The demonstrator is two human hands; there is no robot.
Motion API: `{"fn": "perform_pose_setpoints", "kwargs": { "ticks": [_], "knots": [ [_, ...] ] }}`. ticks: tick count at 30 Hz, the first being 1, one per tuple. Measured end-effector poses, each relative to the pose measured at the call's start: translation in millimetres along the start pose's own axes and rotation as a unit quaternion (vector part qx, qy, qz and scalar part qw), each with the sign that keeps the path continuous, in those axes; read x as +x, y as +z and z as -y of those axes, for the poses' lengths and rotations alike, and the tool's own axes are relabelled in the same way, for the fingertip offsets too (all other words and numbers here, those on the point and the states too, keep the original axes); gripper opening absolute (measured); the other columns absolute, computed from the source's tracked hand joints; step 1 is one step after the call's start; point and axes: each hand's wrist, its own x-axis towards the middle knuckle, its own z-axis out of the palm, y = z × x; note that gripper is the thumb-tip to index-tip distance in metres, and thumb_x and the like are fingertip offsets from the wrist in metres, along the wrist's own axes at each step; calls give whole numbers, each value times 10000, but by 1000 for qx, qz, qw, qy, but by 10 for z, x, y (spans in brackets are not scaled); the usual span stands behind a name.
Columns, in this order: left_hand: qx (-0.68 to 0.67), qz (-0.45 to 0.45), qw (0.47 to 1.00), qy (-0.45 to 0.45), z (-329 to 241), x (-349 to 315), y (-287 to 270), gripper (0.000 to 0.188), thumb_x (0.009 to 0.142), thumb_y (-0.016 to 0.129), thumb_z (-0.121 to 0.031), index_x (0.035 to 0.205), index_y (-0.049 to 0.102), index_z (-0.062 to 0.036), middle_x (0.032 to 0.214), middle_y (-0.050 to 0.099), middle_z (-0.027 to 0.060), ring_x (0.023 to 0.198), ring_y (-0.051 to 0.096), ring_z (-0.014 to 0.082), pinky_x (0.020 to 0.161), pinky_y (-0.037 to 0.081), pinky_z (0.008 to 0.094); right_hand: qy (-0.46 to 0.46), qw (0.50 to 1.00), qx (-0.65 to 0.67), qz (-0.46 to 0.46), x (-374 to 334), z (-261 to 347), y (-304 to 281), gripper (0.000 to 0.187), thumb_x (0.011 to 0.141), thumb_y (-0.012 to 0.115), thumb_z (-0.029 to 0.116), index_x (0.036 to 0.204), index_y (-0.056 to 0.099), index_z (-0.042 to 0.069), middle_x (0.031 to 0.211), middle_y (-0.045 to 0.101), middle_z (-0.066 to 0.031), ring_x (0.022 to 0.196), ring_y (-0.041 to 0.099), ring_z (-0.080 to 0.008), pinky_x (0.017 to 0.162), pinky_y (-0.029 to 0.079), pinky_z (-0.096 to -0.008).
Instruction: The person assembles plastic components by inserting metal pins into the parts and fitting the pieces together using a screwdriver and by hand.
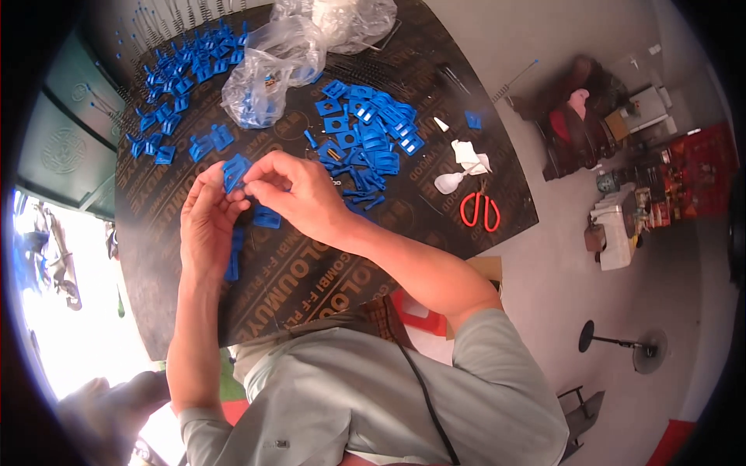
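My left hand (203, 221) pinches a small blue plastic part (235, 169) between thumb and fingers, above the table. Right beside it, my right hand (299, 190) is closed, its thumb and fingertips pressed together at the part's edge. Whatever those fingertips hold is too small or hidden to make out. Below my hands, partly covered by them, lies another blue piece (267, 218). A long blue strip (233, 256) rests next to my left wrist. Just beyond my hands sits a pair of blue parts (211, 142).
A heap of flat blue pieces (369, 128) lies right of my hands. Blue parts with upright springs (186, 66) crowd the far left. Clear plastic bags (268, 66) stand at the back. Red-handled scissors (480, 211) and white scraps (470, 158) lie at the right.
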Motion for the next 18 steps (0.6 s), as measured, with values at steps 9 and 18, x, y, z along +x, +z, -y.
{"fn": "perform_pose_setpoints", "kwargs": {
  "ticks": [9,18],
  "knots": [
    [26,1,999,39,-8,-141,-119,368,1099,668,-249,1383,640,-17,1170,751,113,994,753,207,872,637,348,29,993,110,44,-19,-45,64,138,1044,712,69,1161,737,0,1019,751,-12,926,686,-56,821,564,-246],
    [-41,-47,998,-6,31,-110,108,273,1081,698,-207,1296,679,-41,1092,764,67,900,742,162,868,631,339,11,996,86,1,-50,61,-49,115,1019,720,5,1115,783,17,995,727,-6,855,683,-66,759,550,-234]
  ]
}}
